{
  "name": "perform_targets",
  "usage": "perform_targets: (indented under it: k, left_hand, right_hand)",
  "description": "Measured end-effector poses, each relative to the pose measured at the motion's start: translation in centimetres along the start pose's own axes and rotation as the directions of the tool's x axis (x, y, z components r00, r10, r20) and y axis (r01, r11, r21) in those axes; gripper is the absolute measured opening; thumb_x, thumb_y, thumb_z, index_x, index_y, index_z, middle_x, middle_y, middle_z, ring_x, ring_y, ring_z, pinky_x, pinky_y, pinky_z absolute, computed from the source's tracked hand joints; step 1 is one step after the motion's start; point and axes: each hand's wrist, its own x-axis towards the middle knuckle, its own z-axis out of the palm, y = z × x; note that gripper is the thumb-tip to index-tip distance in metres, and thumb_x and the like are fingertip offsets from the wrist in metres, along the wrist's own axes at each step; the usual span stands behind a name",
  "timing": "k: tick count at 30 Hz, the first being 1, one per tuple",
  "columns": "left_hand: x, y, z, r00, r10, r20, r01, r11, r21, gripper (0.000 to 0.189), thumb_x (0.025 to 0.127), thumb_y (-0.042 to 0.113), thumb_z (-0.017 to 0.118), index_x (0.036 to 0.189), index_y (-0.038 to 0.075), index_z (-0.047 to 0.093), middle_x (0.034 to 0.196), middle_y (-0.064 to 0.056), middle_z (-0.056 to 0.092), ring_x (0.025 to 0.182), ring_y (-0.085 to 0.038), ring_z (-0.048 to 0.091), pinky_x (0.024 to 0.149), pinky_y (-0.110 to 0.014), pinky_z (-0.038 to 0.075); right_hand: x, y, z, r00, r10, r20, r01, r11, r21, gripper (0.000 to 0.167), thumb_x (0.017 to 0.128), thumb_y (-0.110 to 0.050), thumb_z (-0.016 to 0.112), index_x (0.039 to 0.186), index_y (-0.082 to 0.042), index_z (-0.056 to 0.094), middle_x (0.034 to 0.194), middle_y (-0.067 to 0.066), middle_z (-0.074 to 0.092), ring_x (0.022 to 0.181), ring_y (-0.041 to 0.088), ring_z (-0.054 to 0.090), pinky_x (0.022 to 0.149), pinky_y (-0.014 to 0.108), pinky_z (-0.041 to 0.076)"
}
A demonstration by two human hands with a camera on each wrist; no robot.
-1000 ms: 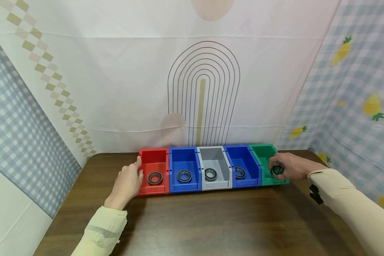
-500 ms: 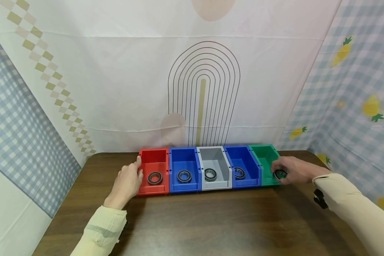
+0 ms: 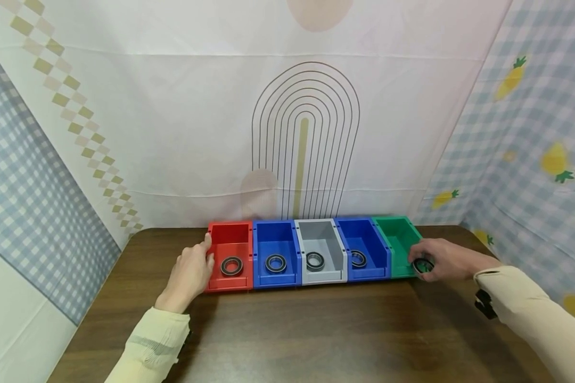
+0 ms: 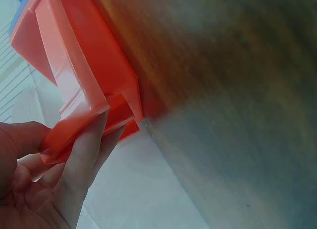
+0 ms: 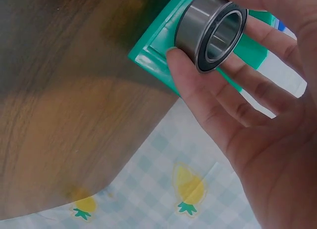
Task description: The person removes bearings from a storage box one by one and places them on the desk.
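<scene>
1. Two blue bins flank a grey bin; each holds one bearing.
2. All stand on a dark wooden table.
3. Patterned cloth backdrop hangs behind.

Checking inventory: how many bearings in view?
5. One each in the red bin, left blue bin, grey bin and right blue bin; one bearing held by the right hand at the green bin.
</scene>
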Motion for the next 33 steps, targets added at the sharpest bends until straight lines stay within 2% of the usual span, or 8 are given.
perform_targets:
  k: [8,23,33]
  left_hand:
    - [-0.1,0.0,0.0,1.000,-0.002,0.002,0.002,1.000,-0.002,0.057,0.098,0.008,0.059,0.153,-0.002,0.042,0.120,-0.034,0.065,0.072,-0.030,0.061,0.065,-0.043,0.052]
    - [-0.1,0.1,0.0,1.000,-0.010,0.008,0.010,1.000,-0.008,0.059,0.098,0.008,0.059,0.153,-0.002,0.041,0.120,-0.034,0.065,0.068,-0.027,0.057,0.060,-0.037,0.048]
    - [0.0,0.1,0.0,1.000,-0.008,0.012,0.008,1.000,-0.005,0.059,0.099,0.009,0.059,0.154,-0.002,0.040,0.124,-0.034,0.064,0.076,-0.029,0.061,0.064,-0.039,0.050]
  right_hand:
    - [-0.5,0.3,0.8,1.000,-0.022,-0.009,0.022,1.000,-0.007,0.028,0.082,-0.027,0.082,0.106,-0.020,0.070,0.110,-0.002,0.065,0.094,0.010,0.057,0.075,0.027,0.052]
    - [-1.8,0.5,2.1,0.999,-0.034,-0.003,0.034,0.999,0.040,0.028,0.085,-0.026,0.081,0.108,-0.017,0.069,0.109,-0.003,0.064,0.090,0.006,0.056,0.071,0.026,0.050]
    - [-2.0,0.5,2.9,0.999,-0.048,-0.001,0.048,0.997,0.065,0.028,0.086,-0.027,0.080,0.110,-0.017,0.069,0.108,-0.004,0.062,0.089,0.003,0.053,0.071,0.025,0.048]
